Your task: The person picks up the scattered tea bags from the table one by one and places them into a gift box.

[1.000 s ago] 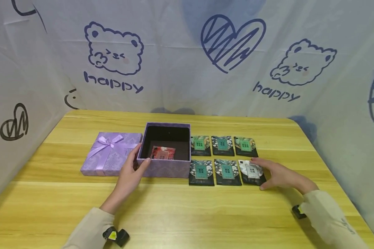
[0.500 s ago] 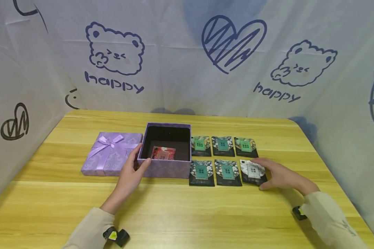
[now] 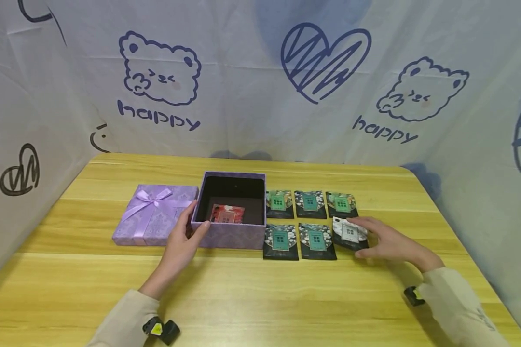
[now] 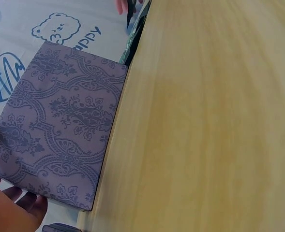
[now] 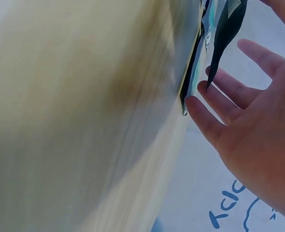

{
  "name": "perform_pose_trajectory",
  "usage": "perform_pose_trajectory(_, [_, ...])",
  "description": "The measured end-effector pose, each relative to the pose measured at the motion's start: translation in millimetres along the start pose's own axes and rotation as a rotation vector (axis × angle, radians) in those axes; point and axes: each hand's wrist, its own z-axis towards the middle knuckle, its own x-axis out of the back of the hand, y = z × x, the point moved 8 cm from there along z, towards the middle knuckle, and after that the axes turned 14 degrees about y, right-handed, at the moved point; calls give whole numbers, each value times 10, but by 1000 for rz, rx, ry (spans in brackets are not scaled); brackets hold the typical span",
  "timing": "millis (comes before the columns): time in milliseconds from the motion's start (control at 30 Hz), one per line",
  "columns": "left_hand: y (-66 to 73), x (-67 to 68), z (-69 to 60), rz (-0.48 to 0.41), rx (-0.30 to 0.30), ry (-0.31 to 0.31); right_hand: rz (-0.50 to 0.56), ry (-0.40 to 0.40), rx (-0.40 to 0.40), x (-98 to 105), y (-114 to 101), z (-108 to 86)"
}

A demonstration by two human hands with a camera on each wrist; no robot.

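In the head view the left hand (image 3: 183, 243) grips the near left corner of an open purple box (image 3: 232, 235), thumb on the front rim and fingers along the left side. A red packet (image 3: 228, 214) lies inside. The right hand (image 3: 390, 243) pinches a white-and-black packet (image 3: 349, 233) between thumb and fingers, its body tilted off the table. The left wrist view shows the box's patterned side (image 4: 60, 125) with the left hand (image 4: 11, 210) at its edge. In the right wrist view the dark packet (image 5: 225, 34) stands at the right hand's (image 5: 263, 116) fingertips.
A purple lid (image 3: 154, 217) with a ribbon bow lies left of the box. Right of the box, green-labelled packets lie in two rows, among them one at the back (image 3: 310, 204) and one in front (image 3: 317, 241). Printed cloth (image 3: 243, 96) hangs behind the table (image 3: 260, 299).
The right hand has lifted the white-and-black packet slightly, and its near edge has come up and back from the table. The left hand and the box have not visibly moved.
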Motion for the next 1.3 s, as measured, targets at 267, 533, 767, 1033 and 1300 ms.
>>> perform_pose_trajectory(267, [-13,9,8,16,-1,6,6,4,-10,-20,-62,78])
perform_pose_trajectory(533, [-41,16,12,21,9,-3,-19,18,31,-51,-170,182])
perform_pose_trajectory(767, [-36,15,12,38,4,-8,-15,27,54,-73,-315,256])
perform_pose_trajectory(1033, [-24,15,11,52,-8,5,-16,47,76,-124,-391,334])
perform_pose_trajectory(1300, [-22,8,13,45,5,-9,-18,49,108,-123,-530,418])
